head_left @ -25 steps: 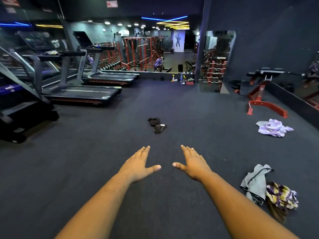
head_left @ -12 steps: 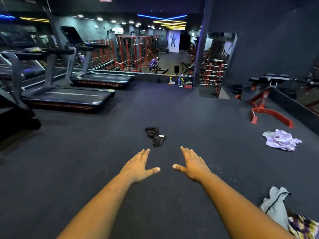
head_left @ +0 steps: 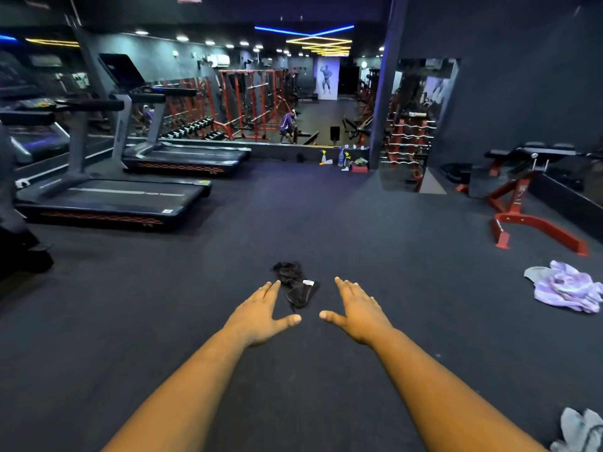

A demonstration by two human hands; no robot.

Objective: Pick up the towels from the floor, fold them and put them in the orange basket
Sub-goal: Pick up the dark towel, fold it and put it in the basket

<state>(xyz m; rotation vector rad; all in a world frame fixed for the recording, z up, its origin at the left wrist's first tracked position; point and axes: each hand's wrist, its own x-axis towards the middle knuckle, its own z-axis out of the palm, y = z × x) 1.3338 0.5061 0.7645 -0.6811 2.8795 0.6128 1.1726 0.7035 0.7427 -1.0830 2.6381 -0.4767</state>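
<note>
Bare floor (head_left: 326, 223) around dark towel (head_left: 295, 285)

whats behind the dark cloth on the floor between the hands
Behind the dark cloth lies bare dark floor, then spray bottles by a pillar. Whatever is under the cloth is covered.

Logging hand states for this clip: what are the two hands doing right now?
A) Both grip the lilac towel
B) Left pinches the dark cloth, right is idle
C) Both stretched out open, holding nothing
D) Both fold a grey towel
C: the left hand and right hand reach forward with straight fingers, empty, above the dark cloth on the floor.
</note>
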